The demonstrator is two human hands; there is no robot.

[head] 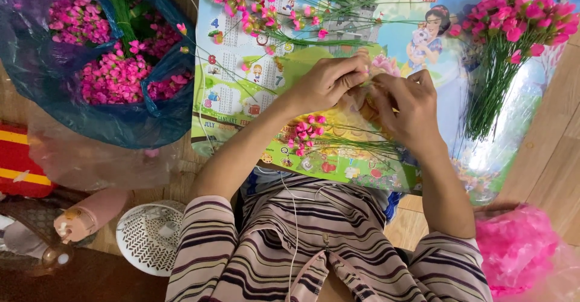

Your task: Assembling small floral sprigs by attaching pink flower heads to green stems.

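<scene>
A small pale pink flower piece (pixel 365 78) sits pinched between the left hand (pixel 326 84) and right hand (pixel 405 112), over the colourful cartoon poster (pixel 241 96). The fingers hide most of it. Pink stemmed bunches (pixel 305 133) crowd the poster's near edge.

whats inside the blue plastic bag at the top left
The blue plastic bag holds bundles of pink artificial flowers with green wire stems. The bag's folded walls cover whatever lies deeper or along the sides.
</scene>
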